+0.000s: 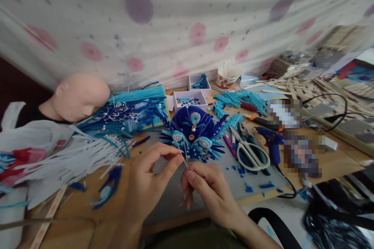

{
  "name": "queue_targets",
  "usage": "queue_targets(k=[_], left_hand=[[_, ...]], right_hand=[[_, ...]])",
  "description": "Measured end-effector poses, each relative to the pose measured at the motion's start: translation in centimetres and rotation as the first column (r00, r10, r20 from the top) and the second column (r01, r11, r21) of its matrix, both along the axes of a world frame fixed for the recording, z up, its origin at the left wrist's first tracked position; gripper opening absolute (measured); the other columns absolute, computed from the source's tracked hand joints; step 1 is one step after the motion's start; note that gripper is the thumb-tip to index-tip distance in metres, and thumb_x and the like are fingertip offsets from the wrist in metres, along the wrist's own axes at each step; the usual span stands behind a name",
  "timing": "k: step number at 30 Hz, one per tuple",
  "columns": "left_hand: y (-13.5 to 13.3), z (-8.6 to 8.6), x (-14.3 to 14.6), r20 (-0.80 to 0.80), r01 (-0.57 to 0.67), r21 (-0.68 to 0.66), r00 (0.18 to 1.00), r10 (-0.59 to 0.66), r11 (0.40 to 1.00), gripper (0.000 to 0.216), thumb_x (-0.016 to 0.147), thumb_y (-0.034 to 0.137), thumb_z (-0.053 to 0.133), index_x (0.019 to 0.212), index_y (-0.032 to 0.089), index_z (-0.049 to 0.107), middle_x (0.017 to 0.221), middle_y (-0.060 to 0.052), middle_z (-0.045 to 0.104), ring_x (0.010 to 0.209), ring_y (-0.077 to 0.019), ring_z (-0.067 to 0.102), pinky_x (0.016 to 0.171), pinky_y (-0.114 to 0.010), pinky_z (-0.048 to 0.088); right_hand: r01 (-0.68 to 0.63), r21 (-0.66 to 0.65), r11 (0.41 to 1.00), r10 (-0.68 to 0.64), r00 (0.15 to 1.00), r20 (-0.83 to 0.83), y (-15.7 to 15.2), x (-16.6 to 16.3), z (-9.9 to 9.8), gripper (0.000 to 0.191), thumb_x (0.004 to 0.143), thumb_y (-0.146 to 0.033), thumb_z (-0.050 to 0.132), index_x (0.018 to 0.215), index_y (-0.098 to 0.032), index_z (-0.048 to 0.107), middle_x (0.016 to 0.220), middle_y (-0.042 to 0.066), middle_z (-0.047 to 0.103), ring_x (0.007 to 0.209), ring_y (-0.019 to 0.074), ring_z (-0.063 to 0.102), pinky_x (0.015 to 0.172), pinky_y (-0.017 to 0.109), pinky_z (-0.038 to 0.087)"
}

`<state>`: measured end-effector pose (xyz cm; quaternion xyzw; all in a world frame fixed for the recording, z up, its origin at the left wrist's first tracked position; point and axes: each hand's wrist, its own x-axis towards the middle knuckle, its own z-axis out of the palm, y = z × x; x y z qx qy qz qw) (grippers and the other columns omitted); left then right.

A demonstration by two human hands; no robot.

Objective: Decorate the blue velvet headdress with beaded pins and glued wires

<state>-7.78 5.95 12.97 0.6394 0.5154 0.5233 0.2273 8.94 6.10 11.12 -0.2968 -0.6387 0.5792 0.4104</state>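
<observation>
A dark blue headpiece (pixel 194 132) with feather-like trims, beads and round gems lies on the wooden table (pixel 336 167), just beyond my hands. My left hand (pixel 152 179) pinches a thin wire (pixel 184 155) between thumb and forefinger near the headpiece's front edge. My right hand (pixel 209 190) is closed, its fingertips pressed on the lower end of the same wire. The two hands almost touch.
A bald mannequin head (pixel 77 97) lies at left beside blue fringe and white strips. Two small white boxes (pixel 189 99) of beads, a paper cup (pixel 226 79), white-handled scissors (pixel 251 153), a blue glue gun (pixel 271 144) and cables sit at right. A spotted cloth hangs behind.
</observation>
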Motion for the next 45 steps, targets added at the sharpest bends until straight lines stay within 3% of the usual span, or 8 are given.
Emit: queue_targets(k=[4, 7, 16, 27, 30, 35, 40, 45], left_hand=[[0.3, -0.3, -0.5, -0.345, 0.081, 0.291, 0.938, 0.026, 0.953, 0.007, 0.094, 0.017, 0.068, 0.099, 0.022, 0.069, 0.088, 0.002, 0.076, 0.083, -0.0114, 0.071, 0.079, -0.02, 0.054], [0.5, -0.4, -0.5, -0.442, 0.135, 0.377, 0.896, 0.05, 0.916, 0.005, 0.096, 0.018, 0.065, 0.099, 0.019, 0.068, 0.085, 0.0, 0.076, 0.079, -0.0137, 0.071, 0.075, -0.024, 0.053], [-1.3, -0.5, 1.9, -0.248, 0.001, 0.241, 0.967, 0.061, 0.97, 0.019, 0.091, 0.006, 0.063, 0.097, 0.023, 0.07, 0.081, 0.001, 0.074, 0.073, -0.0143, 0.069, 0.071, -0.025, 0.052], [-1.5, -0.2, 1.9, -0.268, 0.13, 0.267, 0.962, -0.056, 0.955, 0.03, 0.087, 0.003, 0.059, 0.106, 0.022, 0.073, 0.089, -0.003, 0.074, 0.087, -0.0183, 0.067, 0.08, -0.031, 0.055], [-1.5, -0.3, 2.0, -0.256, 0.098, 0.279, 0.966, -0.024, 0.955, 0.028, 0.087, 0.007, 0.063, 0.106, 0.024, 0.074, 0.09, -0.002, 0.075, 0.088, -0.0191, 0.067, 0.081, -0.032, 0.055], [-1.3, -0.3, 2.6, -0.093, -0.028, 0.111, 0.995, 0.038, 0.993, 0.016, 0.083, 0.017, 0.076, 0.092, 0.031, 0.079, 0.075, 0.001, 0.068, 0.073, -0.0175, 0.064, 0.066, -0.031, 0.054], [-1.1, -0.3, 2.5, 0.166, 0.079, -0.127, 0.985, -0.057, 0.989, 0.011, 0.083, 0.021, 0.075, 0.085, 0.029, 0.082, 0.072, 0.002, 0.061, 0.068, -0.0134, 0.06, 0.06, -0.024, 0.048], [-0.8, -1.5, 2.3, 0.365, 0.152, -0.276, 0.93, -0.043, 0.949, 0.009, 0.082, 0.025, 0.075, 0.079, 0.028, 0.082, 0.07, 0.001, 0.059, 0.068, -0.0136, 0.057, 0.063, -0.024, 0.047]], right_hand=[[0.013, -0.051, 0.999, -0.016, 0.998, -0.059, 0.0, 0.0, 0.2, 0.042, 0.105, -0.032, 0.044, 0.067, -0.017, 0.058, 0.056, -0.002, 0.058, 0.051, 0.0091, 0.061, 0.053, 0.018, 0.046], [0.023, -0.094, 0.995, -0.033, 0.993, -0.109, 0.0, 0.1, 0.4, 0.041, 0.104, -0.034, 0.046, 0.068, -0.017, 0.059, 0.056, -0.002, 0.059, 0.051, 0.0103, 0.062, 0.053, 0.019, 0.048], [0.057, -0.068, 0.996, -0.068, 0.982, -0.177, 0.4, 0.3, 0.2, 0.04, 0.106, -0.034, 0.048, 0.071, -0.018, 0.061, 0.063, -0.001, 0.06, 0.059, 0.0115, 0.061, 0.061, 0.022, 0.051], [0.009, -0.22, 0.975, -0.05, 0.982, -0.181, 0.6, 0.9, 0.0, 0.044, 0.099, -0.05, 0.057, 0.07, -0.017, 0.061, 0.055, -0.002, 0.056, 0.047, 0.0102, 0.056, 0.048, 0.02, 0.047], [0.016, -0.227, 0.974, -0.047, 0.991, -0.129, 0.8, 1.1, 0.0, 0.048, 0.098, -0.054, 0.058, 0.066, -0.017, 0.06, 0.054, -0.002, 0.056, 0.047, 0.0106, 0.055, 0.049, 0.021, 0.047], [0.083, -0.036, 0.996, -0.082, 0.996, 0.023, 0.8, 1.1, 0.3, 0.05, 0.101, -0.044, 0.053, 0.059, -0.018, 0.056, 0.054, -0.001, 0.057, 0.051, 0.0111, 0.055, 0.052, 0.022, 0.041], [0.171, 0.251, 0.953, -0.214, 0.964, 0.157, 0.3, 1.3, 0.5, 0.038, 0.102, -0.026, 0.052, 0.065, -0.019, 0.055, 0.058, -0.002, 0.056, 0.054, 0.0096, 0.052, 0.053, 0.022, 0.037], [0.172, 0.43, 0.886, -0.291, 0.929, 0.228, 0.4, 1.6, 0.3, 0.034, 0.1, -0.02, 0.054, 0.067, -0.02, 0.05, 0.061, -0.004, 0.051, 0.055, 0.0093, 0.049, 0.053, 0.022, 0.034]])
